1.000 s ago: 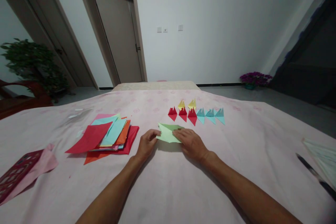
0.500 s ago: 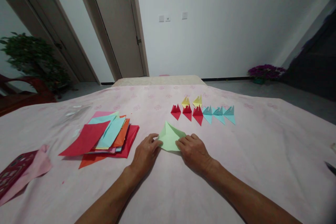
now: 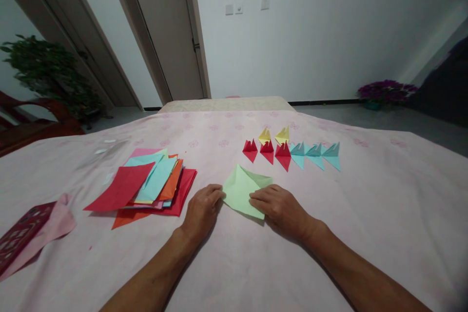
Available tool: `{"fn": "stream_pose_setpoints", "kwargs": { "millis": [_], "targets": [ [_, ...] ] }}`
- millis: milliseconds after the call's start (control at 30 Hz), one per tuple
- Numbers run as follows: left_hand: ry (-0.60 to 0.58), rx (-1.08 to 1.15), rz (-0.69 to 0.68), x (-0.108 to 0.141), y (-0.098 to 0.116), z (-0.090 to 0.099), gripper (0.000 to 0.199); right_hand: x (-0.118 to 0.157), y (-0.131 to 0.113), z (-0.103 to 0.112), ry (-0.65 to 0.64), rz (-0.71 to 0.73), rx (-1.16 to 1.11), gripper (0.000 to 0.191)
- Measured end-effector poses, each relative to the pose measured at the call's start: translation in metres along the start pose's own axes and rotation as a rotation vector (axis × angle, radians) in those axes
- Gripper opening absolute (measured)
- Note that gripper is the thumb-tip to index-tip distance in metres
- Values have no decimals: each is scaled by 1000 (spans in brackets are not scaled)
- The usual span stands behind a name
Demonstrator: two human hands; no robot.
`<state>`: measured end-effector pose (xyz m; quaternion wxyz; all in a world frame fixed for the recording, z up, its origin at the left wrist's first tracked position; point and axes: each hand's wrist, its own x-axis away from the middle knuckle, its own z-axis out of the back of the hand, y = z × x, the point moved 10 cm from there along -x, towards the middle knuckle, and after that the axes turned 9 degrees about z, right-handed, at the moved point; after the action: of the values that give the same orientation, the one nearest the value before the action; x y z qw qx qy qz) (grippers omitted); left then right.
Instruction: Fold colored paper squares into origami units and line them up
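Chair [image 3: 62,114], only partly in view, is cut off by the left edge, with a leafy plant [image 3: 40,66] set behind it. On the table, which is covered by a pale pink cloth [image 3: 226,273], a dark red patterned item [image 3: 27,231] is laid flat, with a piece of pink paper [image 3: 60,219] beside it. Farther right, a loose pile of coloured sheets [image 3: 159,180] is spread unevenly, topped at its left by a red sheet [image 3: 122,187].

Next, the near left edge of the green paper [image 3: 239,190] is pinched between the thumb and fingers of the left hand [image 3: 203,209]. The paper is lying on the cloth between both hands, with folds shown at its far side and a corner pointed away from the person. Across its right part, the fingers of the right hand [image 3: 283,209] are laid close together; whether the thumb is tucked beneath cannot be told.

The paper can be judged very light, thin and soft, easily creased or torn if pulled hard and likely to slide on the cloth unless pressed down. It is best held by the outer edges and corners, with flat fingertips on the folded layers.

Beyond the right hand, three red folded figures [image 3: 266,151] are lined up, with two yellow folded figures [image 3: 282,135] just behind and three light blue folded figures [image 3: 315,156] to their right. At the far right, purple flowers [image 3: 387,91] are seen on the floor.
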<state>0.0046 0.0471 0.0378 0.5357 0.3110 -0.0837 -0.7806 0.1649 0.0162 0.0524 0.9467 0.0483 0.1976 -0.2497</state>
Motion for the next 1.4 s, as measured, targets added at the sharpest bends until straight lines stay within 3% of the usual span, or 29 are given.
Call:
{"fn": "stream_pose_setpoints", "kwargs": {
  "millis": [167,333,567,733,1100,1400],
  "targets": [
    [41,-4,105,-2,-12,7,18,-13,-24,-7,-6,-2,65,21],
    [65,56,159,-12,-22,8,13,-22,-35,-10,-37,-4,62,18],
    [66,157,153,-12,-30,8,16,-16,-23,-15,-146,-152,-5,20],
    [134,169,201,-13,-39,16,22,-15,-19,-14,-146,-154,-56,28],
    [129,254,198,-14,-40,17,26,-15,-19,-13,-102,-129,-64,30],
    [-50,142,102,-12,-22,0,25,-8,-14,-9,-10,-146,-64,22]
  ]
}}
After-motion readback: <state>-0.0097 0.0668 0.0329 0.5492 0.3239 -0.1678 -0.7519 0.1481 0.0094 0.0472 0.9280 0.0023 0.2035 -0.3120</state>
